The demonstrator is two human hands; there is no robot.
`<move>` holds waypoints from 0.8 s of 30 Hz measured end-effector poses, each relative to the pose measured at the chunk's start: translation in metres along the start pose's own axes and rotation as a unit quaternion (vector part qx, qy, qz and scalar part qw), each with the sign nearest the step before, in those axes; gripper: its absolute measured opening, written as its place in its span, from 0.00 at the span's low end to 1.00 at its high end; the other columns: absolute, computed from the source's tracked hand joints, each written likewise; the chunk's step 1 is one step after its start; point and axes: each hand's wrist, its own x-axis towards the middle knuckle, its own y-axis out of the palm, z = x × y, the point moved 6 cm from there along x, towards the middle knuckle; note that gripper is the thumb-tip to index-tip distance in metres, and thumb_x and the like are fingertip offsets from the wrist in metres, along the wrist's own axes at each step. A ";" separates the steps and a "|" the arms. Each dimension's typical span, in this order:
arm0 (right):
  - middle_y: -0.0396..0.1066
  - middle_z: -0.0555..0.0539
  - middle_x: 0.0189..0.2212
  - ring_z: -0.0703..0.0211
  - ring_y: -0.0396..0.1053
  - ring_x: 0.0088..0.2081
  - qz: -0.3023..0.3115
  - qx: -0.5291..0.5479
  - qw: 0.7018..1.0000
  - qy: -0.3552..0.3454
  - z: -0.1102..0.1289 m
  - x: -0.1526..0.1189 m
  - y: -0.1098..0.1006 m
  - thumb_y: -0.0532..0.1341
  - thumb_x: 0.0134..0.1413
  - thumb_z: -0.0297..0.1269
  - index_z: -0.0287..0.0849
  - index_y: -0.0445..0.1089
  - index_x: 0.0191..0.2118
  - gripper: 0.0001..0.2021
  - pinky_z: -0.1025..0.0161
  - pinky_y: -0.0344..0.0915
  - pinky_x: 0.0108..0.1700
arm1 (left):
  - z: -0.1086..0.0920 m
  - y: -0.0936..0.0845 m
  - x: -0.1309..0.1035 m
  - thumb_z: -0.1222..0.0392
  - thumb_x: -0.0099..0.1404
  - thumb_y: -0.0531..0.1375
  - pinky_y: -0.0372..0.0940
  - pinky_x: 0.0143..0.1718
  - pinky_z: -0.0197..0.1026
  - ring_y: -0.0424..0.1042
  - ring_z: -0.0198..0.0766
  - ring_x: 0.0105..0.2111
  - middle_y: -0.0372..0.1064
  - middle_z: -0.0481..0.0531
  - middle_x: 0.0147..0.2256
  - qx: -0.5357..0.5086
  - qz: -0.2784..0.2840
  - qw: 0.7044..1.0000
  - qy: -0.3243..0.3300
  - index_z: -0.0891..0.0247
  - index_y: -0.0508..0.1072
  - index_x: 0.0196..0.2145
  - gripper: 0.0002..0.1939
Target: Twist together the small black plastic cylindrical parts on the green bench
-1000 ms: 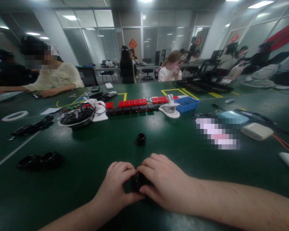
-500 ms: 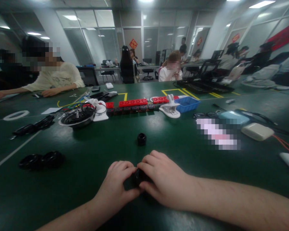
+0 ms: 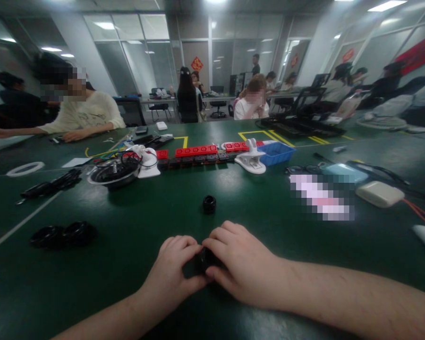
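Head view: both hands are close together above the green desk [image 3: 145, 208], toward its near edge. The left hand [image 3: 173, 265] and the right hand [image 3: 239, 264] pinch a black ring [image 3: 206, 259] between fingertips and thumbs, their fingers hiding much of it. Just beyond, toward the far edge, stands a second ring [image 3: 209, 204], also black. Side by side toward the left edge lie two black coils [image 3: 63, 234]. Nearer the far edge are a metal bowl [image 3: 108, 183], red power strips [image 3: 196, 150], a white clip [image 3: 250, 161] and a blue bin [image 3: 279, 157].
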 end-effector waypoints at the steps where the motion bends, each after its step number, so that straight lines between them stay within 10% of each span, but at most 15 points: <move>1: 0.65 0.43 0.36 0.55 0.59 0.38 -0.003 0.000 1.000 -0.001 0.000 0.000 0.000 0.58 0.50 0.37 0.37 0.67 0.42 0.14 0.57 0.59 0.41 | 0.000 0.000 0.000 0.56 0.50 0.63 0.57 0.37 0.44 0.62 0.42 0.35 0.64 0.48 0.33 0.001 0.002 1.000 -0.003 0.60 0.68 0.31 0.10; 24: 0.63 0.43 0.41 0.53 0.55 0.45 -0.067 0.044 0.989 -0.121 0.015 -0.009 -0.003 0.54 0.52 0.38 0.40 0.72 0.35 0.11 0.55 0.55 0.48 | 0.000 -0.001 0.000 0.58 0.49 0.63 0.57 0.39 0.46 0.63 0.43 0.36 0.66 0.49 0.35 -0.015 -0.005 1.000 0.003 0.59 0.70 0.34 0.12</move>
